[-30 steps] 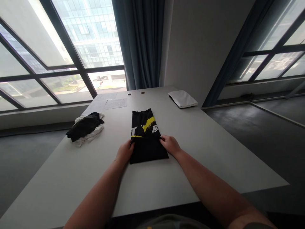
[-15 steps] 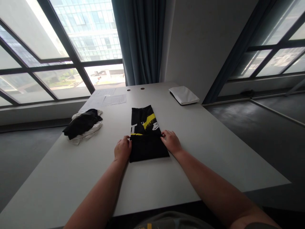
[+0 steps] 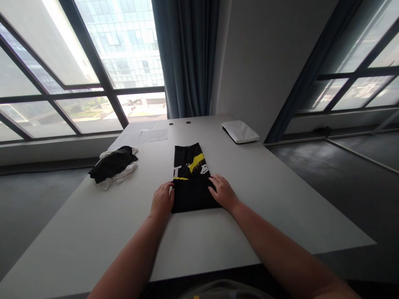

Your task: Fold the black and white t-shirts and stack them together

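Observation:
A black garment [image 3: 195, 195] with yellow and white print lies on the white table in front of me, folded into a narrow strip. Its near part is turned up over the printed side, leaving a plain black panel closest to me. My left hand [image 3: 163, 199] rests along the panel's left edge, thumb apart from the fingers. On the right edge lies my right hand [image 3: 223, 192], its fingers stretched out over the cloth and the thumb apart. The folded layers inside are hidden.
A crumpled pile of black and white cloth [image 3: 115, 165] sits at the table's left edge. A folded white cloth [image 3: 240, 131] lies at the far right. Papers [image 3: 152, 135] lie at the far left, near two round table holes. Windows and a curtain [image 3: 190, 58] stand behind.
My right hand has moved inward from the garment's edge, its fingers now flatter on the black panel. My left hand stays by the left edge with its fingers loosened. The view has tilted slightly.

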Motion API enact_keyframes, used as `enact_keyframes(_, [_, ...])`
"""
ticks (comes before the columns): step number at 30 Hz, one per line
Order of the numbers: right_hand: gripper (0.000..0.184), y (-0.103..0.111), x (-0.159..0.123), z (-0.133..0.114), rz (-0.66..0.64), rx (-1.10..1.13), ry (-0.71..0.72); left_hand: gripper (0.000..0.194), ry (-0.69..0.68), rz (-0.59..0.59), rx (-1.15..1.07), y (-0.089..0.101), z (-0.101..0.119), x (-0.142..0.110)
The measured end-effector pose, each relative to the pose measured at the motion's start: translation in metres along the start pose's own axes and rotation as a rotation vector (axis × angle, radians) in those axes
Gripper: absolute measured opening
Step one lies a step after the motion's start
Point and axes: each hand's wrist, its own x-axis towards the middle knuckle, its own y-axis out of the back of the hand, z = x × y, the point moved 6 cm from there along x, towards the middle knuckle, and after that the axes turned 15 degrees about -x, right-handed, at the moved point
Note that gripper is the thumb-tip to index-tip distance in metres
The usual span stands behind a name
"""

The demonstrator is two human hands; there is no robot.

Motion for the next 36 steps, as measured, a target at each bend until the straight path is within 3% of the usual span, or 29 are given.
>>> enact_keyframes(2, [0.053,-0.008,-0.004,-0.007,-0.119,-0.025,0.037,0.035,-0.124,-0.045,0.007,-0.009,0.012,-0.009])
enact_keyframes(5, [0.062,-0.020,-0.008,-0.015,-0.288,-0.082,0.057,0.048,-0.132,-0.214,0.061,-0.033,0.012,-0.018])
enact_keyframes(7, [0.064,-0.024,-0.007,-0.017,-0.324,-0.110,0.061,0.056,-0.110,-0.309,0.092,-0.048,0.005,-0.019])
enact_keyframes(10, [0.067,-0.024,-0.007,-0.019,-0.330,-0.133,0.080,0.060,-0.150,-0.357,0.113,-0.057,-0.003,-0.019])
enact_keyframes(21, [0.074,-0.012,-0.031,-0.023,-0.392,-0.148,0.136,0.063,-0.172,-0.386,0.204,-0.047,0.007,-0.047])
enact_keyframes(26, [0.074,-0.003,-0.034,-0.025,-0.377,-0.151,0.086,0.061,-0.232,-0.309,0.200,-0.036,0.027,-0.054])
enact_keyframes(29, [0.072,-0.003,-0.030,-0.025,-0.386,-0.136,0.091,0.060,-0.319,-0.345,0.172,-0.042,0.043,-0.052])
enact_keyframes(33, [0.065,-0.011,-0.012,-0.015,-0.424,-0.126,0.072,0.065,-0.298,-0.384,0.148,-0.054,0.051,-0.043])
enact_keyframes(36, [0.060,-0.013,0.005,-0.006,-0.428,-0.132,0.032,0.054,-0.358,-0.362,0.127,-0.053,0.056,-0.040])
